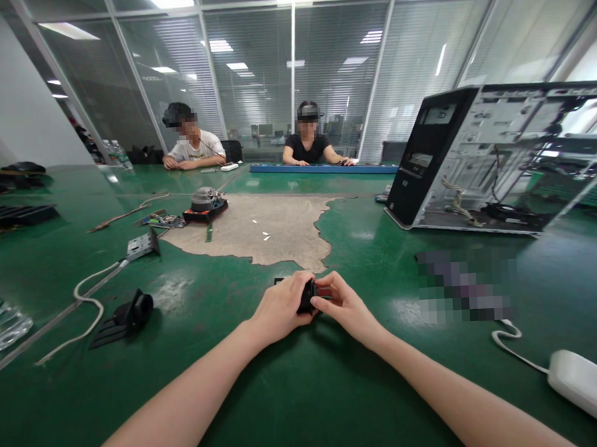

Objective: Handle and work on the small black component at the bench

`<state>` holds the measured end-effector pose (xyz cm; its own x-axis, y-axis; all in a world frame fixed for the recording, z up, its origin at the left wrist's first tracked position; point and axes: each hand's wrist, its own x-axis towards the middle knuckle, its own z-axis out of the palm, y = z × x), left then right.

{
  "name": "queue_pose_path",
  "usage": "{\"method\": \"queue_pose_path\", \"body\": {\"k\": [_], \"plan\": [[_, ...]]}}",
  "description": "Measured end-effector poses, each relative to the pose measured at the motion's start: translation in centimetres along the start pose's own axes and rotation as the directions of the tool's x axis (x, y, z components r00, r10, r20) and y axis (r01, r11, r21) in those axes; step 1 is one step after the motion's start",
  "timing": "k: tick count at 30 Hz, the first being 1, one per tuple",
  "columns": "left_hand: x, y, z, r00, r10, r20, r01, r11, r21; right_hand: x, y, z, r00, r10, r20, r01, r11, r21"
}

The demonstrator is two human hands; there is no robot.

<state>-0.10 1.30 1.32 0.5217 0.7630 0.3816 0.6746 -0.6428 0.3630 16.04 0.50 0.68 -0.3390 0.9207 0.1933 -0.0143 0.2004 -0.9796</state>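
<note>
My left hand (283, 304) is wrapped round a small black part (307, 296), just above the green tabletop in the middle. Its kind is hard to tell, since my fingers cover most of it. From the other side, my right hand (340, 306) pinches the same part between thumb and fingers. A bit of black frame sticks out beyond my left knuckles. To the left lies a black plastic piece (128, 319) with a round end and flat prongs.
A computer case (440, 163) with its side off stands at right. Ahead lie a cooler with a fan (207, 205), a metal bracket (142, 244) and a cable (95, 297). A white power bank (587, 388) is near right. Two people (194, 149) sit across the table.
</note>
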Motion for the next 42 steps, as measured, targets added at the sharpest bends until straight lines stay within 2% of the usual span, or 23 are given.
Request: {"method": "queue_pose_path", "body": {"k": [7,11,15,19,24,31,39,42], "plan": [[0.2,0.4,-0.4,0.998,0.030,-0.057,-0.026,0.997,0.079,0.1,0.3,0.1,0.999,0.018,-0.034,-0.020,0.999,-0.050],[0.3,0.0,-0.3,0.996,0.084,-0.018,-0.084,0.996,0.016,0.3,0.4,-0.1,1.000,0.016,0.005,-0.016,0.999,-0.034],[0.2,-0.5,0.2,0.997,0.079,-0.001,-0.079,0.996,-0.045,0.2,0.4,-0.3,0.999,-0.002,0.037,0.002,1.000,0.001],[0.0,-0.7,0.5,0.999,0.045,-0.016,-0.048,0.980,-0.194,0.1,0.2,-0.3,1.000,0.010,0.021,-0.010,1.000,-0.002],[0.1,-0.6,0.4,0.998,-0.048,0.034,0.057,0.913,-0.404,0.2,-0.1,-0.2,1.000,0.012,-0.007,-0.013,0.998,-0.054],[0.4,-0.7,0.0,0.998,-0.038,0.054,0.062,0.826,-0.561,0.1,-0.2,-0.1,1.000,-0.025,0.009,0.025,0.999,-0.041],[0.3,-0.5,0.1,0.998,-0.043,0.050,0.063,0.858,-0.509,0.2,-0.2,0.1,0.999,0.015,-0.047,-0.021,0.993,-0.114],[0.2,-0.6,0.3,0.999,-0.024,0.027,0.034,0.873,-0.487,0.3,-0.2,-0.1,0.998,0.054,-0.017,-0.055,0.989,-0.135]]}}
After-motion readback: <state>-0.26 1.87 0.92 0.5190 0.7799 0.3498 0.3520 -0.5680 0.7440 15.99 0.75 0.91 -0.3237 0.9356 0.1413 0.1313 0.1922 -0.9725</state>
